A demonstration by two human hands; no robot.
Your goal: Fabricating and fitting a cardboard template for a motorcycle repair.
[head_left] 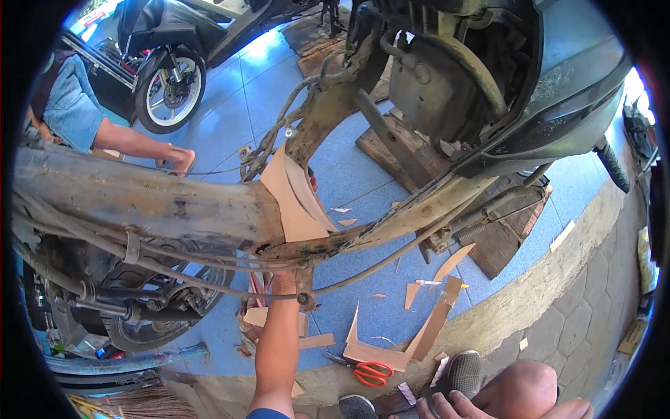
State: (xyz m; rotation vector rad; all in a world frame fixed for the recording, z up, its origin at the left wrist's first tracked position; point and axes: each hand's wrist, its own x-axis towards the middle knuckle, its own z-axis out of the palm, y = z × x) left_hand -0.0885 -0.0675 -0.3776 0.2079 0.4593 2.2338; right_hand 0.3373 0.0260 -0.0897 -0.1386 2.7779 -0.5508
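Note:
My left hand (285,277) reaches under the rusty motorcycle frame (174,202); most of it is hidden behind the metal. A bit of finger shows beyond the right edge of a bent piece of brown cardboard (296,199), which stands on the frame's bend. Whether those fingers grip the cardboard cannot be made out. Down at the lower edge, my right hand (450,406) is partly cut off beside my knee, its visible fingers apart and nothing seen in them. Orange-handled scissors (373,373) lie on the floor between my arms, by a cut cardboard strip (380,355).
A pen (438,283) and cardboard scraps (453,260) lie on the blue tiles. Wooden boards (506,234) are under the motorcycle's dark body panel (551,105). Cables (349,283) run along the frame. At far left sits another person (77,105), near a parked scooter (171,91).

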